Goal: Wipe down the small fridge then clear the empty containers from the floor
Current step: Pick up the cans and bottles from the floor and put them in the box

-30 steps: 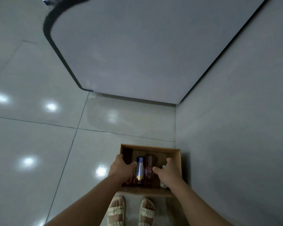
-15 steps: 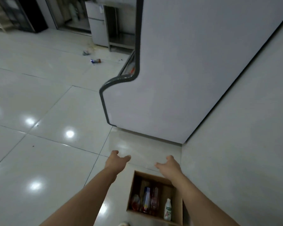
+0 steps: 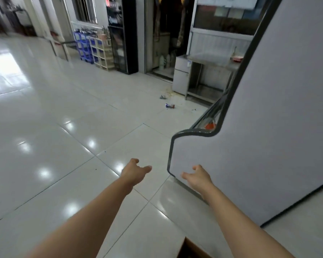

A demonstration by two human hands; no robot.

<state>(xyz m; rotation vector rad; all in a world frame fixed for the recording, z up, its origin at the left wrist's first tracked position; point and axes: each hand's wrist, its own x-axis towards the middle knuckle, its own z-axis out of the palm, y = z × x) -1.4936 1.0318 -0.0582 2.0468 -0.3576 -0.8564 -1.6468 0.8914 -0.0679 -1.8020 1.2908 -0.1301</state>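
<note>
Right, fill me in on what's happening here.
A person stands beside a grey cabinet with both hands held out, empty and open: left hand, right hand. A cardboard box sits at their feet. Litter lies on the tiles near the small fridge across the room.
</note>
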